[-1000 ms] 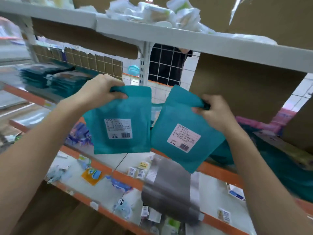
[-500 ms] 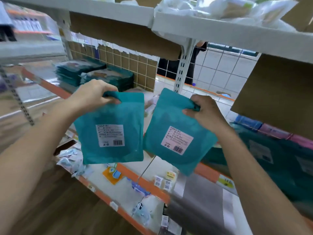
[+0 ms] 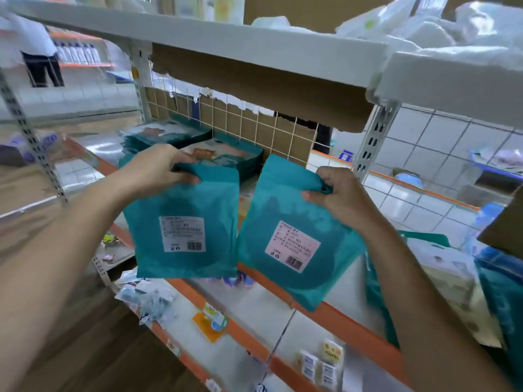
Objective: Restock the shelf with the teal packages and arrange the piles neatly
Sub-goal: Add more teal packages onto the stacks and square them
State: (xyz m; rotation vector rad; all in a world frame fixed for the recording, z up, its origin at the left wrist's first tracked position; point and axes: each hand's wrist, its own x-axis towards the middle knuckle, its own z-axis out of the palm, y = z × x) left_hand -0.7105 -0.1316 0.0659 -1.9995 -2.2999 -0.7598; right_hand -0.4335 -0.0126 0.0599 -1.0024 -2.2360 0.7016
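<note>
Step in hand: carry-in. One pack per hand, neither placed yet.

- Left hand (image 3: 158, 171): fingers curled over the top edge of the left teal package (image 3: 184, 199), pinching it. The pack hangs close to upright below the hand, long axis near vertical, label side toward me.
- Right hand (image 3: 339, 196): pinches the top corner of the right teal package (image 3: 291, 210). This one is rotated. Its top edge slopes down toward the hand, its long axis leans off vertical, and its low corner points down below the hand.
- The two packs are just beside each other; I can't tell if they touch.
- Piles (image 3: 226, 157) lie flat just beyond the left hand, printed face up, on the shelf (image 3: 334, 309).

Next, as I judge it: tip each pack flat, flip it face up to match, then lay it square on a pile.
</note>
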